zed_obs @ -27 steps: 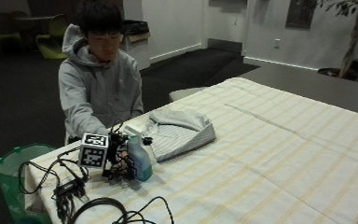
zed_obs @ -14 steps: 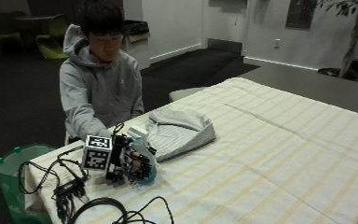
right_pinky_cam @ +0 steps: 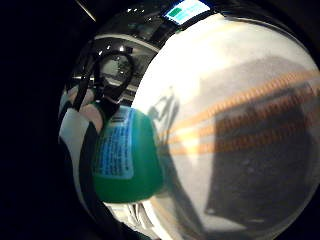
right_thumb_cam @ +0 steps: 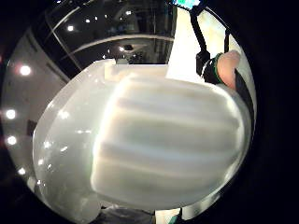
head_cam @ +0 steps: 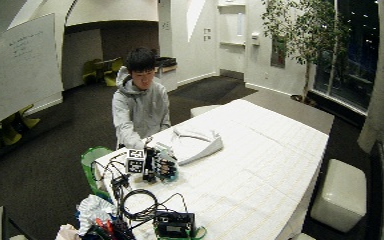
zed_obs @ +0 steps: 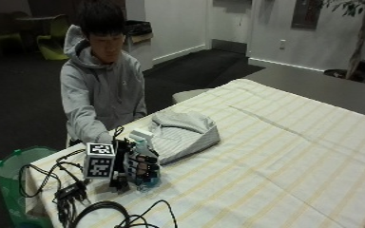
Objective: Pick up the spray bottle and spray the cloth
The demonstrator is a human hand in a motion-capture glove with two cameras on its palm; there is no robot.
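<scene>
Gloved right hand (zed_obs: pixel 138 166) grips the upright spray bottle (zed_obs: pixel 143 142), just beside the folded cloth (zed_obs: pixel 182 133).

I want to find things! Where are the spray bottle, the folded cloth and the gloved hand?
Green plastic spray bottle (right_pinky_cam: pixel 127 160): little finger side palm view, its label.
Folded grey striped cloth (zed_obs: pixel 186 133): outside view, its top.
Black-gloved right hand (zed_obs: pixel 139 165): outside view, fingers round the bottle.

This looks like an office or campus common room: a large whiteboard (head_cam: pixel 15 70) leans at nine o'clock, green chairs (head_cam: pixel 102 70) sit in the back, a potted tree (head_cam: pixel 298 35) stands by tall dark windows (head_cam: pixel 358 55), and a long desk (head_cam: pixel 272 150) carries a striped covering over dark carpet.
</scene>
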